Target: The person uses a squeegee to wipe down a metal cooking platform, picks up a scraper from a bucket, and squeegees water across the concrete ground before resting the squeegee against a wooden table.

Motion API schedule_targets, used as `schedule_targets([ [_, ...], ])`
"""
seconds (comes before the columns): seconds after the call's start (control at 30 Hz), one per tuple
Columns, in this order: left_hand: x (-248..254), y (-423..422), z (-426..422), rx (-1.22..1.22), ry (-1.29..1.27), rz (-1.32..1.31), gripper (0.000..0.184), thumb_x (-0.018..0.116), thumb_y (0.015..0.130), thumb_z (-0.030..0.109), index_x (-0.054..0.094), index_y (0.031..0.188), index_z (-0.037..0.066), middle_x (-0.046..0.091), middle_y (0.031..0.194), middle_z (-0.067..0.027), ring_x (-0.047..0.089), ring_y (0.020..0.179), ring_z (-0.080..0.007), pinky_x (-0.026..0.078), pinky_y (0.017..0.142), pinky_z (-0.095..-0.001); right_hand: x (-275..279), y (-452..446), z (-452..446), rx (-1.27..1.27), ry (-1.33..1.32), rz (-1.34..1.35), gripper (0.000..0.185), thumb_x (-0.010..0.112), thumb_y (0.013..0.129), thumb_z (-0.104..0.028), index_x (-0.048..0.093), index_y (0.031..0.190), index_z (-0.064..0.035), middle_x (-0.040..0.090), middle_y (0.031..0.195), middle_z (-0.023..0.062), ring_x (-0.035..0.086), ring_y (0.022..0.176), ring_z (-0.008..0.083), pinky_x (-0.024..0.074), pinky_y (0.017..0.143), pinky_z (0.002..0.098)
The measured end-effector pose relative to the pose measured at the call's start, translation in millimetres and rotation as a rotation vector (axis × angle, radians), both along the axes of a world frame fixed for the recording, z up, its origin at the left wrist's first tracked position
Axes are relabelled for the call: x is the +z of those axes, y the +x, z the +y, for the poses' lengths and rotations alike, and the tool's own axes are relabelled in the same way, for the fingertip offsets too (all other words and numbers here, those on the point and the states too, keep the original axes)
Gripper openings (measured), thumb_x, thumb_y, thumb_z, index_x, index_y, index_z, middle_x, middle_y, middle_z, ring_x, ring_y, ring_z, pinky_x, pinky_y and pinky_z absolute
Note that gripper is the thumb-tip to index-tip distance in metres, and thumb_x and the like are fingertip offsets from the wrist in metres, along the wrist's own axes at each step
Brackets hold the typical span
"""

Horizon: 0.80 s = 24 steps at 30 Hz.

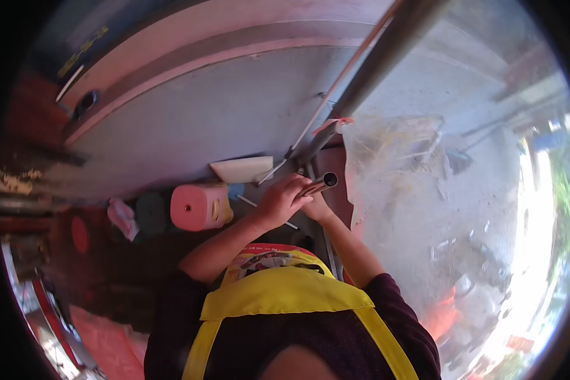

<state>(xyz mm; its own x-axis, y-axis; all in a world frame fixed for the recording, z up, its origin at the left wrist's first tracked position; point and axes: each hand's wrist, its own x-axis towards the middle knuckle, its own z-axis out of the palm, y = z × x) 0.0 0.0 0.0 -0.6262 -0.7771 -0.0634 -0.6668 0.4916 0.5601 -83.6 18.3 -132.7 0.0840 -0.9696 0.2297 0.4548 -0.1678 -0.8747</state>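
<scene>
Both of my hands are together in front of the yellow apron (pixel 278 294) I wear. My left hand (pixel 280 201) is closed around a shiny metal pipe (pixel 319 185), whose round hollow end points up toward me. Just to the right and lower, my right hand (pixel 316 207) also grips the pipe, its fingers mostly hidden behind it. The lower length of the pipe is out of sight below the hands.
A pink stool (pixel 197 208) stands at the left near the grey wall (pixel 190 120). A white panel (pixel 242 170) leans by the wall. One thick post (pixel 380 63) rises ahead, with a thin rod alongside. Clear plastic sheeting (pixel 392 158) hangs at the right.
</scene>
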Motion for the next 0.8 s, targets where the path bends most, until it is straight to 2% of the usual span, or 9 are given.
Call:
schedule_targets([
  [0.03,18,-14,15,0.086,-0.035,0.048,0.041,0.065,0.069,0.001,0.050,0.106,0.006,0.049,0.101,-0.0117,0.054,0.087,-0.0221,0.044,0.073,-0.0312,8,-6,-1,0.053,-0.187,0.162,0.022,0.062,0.071,-0.005,0.051,0.091,-0.0038,0.054,0.083,0.0059,0.051,0.078,0.0133,0.0437,0.069,0.0287],
  [0.07,47,-38,24,0.178,-0.045,0.129,0.042,0.064,0.068,-0.002,0.049,0.107,0.003,0.049,0.099,-0.0116,0.055,0.085,-0.0207,0.044,0.073,-0.0279,26,-19,0,0.059,-0.219,0.179,0.014,0.062,0.072,-0.004,0.052,0.083,-0.0028,0.053,0.074,0.0036,0.050,0.069,0.0118,0.0429,0.061,0.0268],
  [0.1,-38,-103,14,0.320,-0.152,0.485,0.042,0.063,0.070,-0.003,0.048,0.109,0.001,0.048,0.100,-0.0102,0.055,0.086,-0.0177,0.044,0.075,-0.0250,-17,-155,-21,0.297,0.065,0.410,0.013,0.064,0.074,-0.007,0.053,0.076,-0.0023,0.052,0.068,0.0016,0.048,0.064,0.0099,0.0408,0.059,0.0244],
  [0.2,-46,-50,52,0.795,-0.176,0.688,0.036,0.061,0.074,0.000,0.049,0.108,0.001,0.051,0.098,-0.0082,0.055,0.083,-0.0130,0.045,0.072,-0.0246,8,-171,-20,0.326,0.186,0.480,0.018,0.066,0.075,-0.013,0.052,0.071,-0.0019,0.049,0.062,-0.0002,0.043,0.059,0.0076,0.0370,0.054,0.0230],
  [0.37,-159,53,204,1.515,-0.138,0.601,0.022,0.053,0.078,0.000,0.053,0.100,0.000,0.057,0.080,-0.0053,0.057,0.076,-0.0112,0.046,0.067,-0.0232,-66,-142,-38,0.509,0.165,0.520,0.023,0.067,0.075,-0.011,0.050,0.062,-0.0022,0.046,0.058,-0.0026,0.039,0.055,0.0065,0.0350,0.052,0.0220],
  [0.5,-217,42,330,2.007,0.133,0.477,0.024,0.056,0.074,0.009,0.055,0.096,-0.001,0.059,0.076,-0.0084,0.057,0.067,-0.0129,0.046,0.060,-0.0257,-26,-113,-27,0.778,0.014,0.543,0.025,0.064,0.077,-0.013,0.046,0.060,-0.0058,0.037,0.054,-0.0049,0.034,0.052,0.0051,0.0287,0.049,0.0197],
  [0.6,-274,28,412,2.049,0.233,0.460,0.022,0.058,0.073,0.013,0.057,0.091,0.001,0.060,0.075,-0.0102,0.058,0.064,-0.0141,0.047,0.058,-0.0269,17,-84,-11,0.966,-0.069,0.489,0.026,0.064,0.077,-0.011,0.045,0.060,-0.0047,0.041,0.054,-0.0035,0.036,0.051,0.0046,0.0291,0.047,0.0197],
  [0.77,-291,2,415,1.795,0.652,0.064,0.024,0.059,0.071,0.022,0.059,0.086,0.004,0.061,0.083,-0.0133,0.059,0.074,-0.0231,0.047,0.065,-0.0335,61,-49,2,1.026,-0.153,0.441,0.025,0.062,0.078,-0.011,0.045,0.061,-0.0047,0.043,0.053,-0.0020,0.037,0.048,0.0043,0.0303,0.045,0.0200],
  [0.8,-301,2,408,1.711,0.696,-0.005,0.025,0.060,0.071,0.025,0.059,0.086,0.005,0.060,0.084,-0.0138,0.059,0.076,-0.0253,0.047,0.066,-0.0349,76,-44,4,1.055,-0.026,0.367,0.026,0.067,0.075,-0.014,0.047,0.061,-0.0046,0.044,0.054,-0.0037,0.038,0.051,0.0037,0.0308,0.047,0.0201],
])
